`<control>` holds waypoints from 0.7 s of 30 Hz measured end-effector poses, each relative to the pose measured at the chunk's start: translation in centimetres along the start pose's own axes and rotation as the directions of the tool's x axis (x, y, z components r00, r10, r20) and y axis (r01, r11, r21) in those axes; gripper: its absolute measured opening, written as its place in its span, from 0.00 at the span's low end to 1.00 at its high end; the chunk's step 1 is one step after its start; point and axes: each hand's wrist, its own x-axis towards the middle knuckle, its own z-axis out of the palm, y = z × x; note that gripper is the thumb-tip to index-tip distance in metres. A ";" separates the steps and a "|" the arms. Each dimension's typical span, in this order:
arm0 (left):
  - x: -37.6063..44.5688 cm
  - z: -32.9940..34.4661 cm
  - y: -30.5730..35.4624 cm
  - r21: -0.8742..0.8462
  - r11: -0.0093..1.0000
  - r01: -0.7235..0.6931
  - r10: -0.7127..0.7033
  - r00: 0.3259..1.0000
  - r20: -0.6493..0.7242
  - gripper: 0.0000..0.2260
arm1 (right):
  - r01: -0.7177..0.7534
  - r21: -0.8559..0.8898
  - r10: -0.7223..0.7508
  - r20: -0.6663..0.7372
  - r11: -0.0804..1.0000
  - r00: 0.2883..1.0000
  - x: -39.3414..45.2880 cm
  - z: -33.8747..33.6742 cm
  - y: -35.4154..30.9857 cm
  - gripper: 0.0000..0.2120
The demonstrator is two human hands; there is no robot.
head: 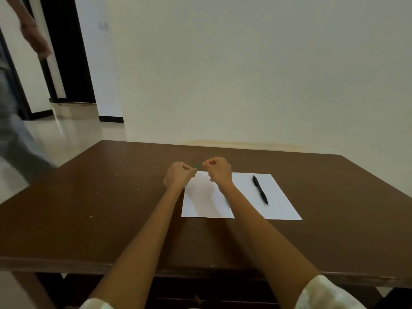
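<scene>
Both my hands are raised over the far left corner of a white sheet of paper (249, 197) lying on a brown table (111, 208). My left hand (178, 176) has its fingers curled and pinches a tiny green thing (195, 167) at its fingertips. My right hand (219, 169) is curled too, thumb and forefinger pressed together close to the green thing; whether it holds anything is too small to tell. A black pen (260, 190) lies on the right half of the paper, tip toward me.
Pale crumbs or specks (124, 177) dot the table's left part. A blurred person (15, 121) stands at the far left on the shiny floor, one hand (36, 39) hanging. A cream wall runs behind the table, and a dark doorway (64, 52) opens at the back left.
</scene>
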 end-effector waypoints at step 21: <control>-0.5 0.1 -1.8 -0.325 0.942 -0.082 0.053 0.994 -0.097 0.09 | -0.167 0.317 0.086 0.253 0.934 0.964 0.8 1.8 -1.1 0.13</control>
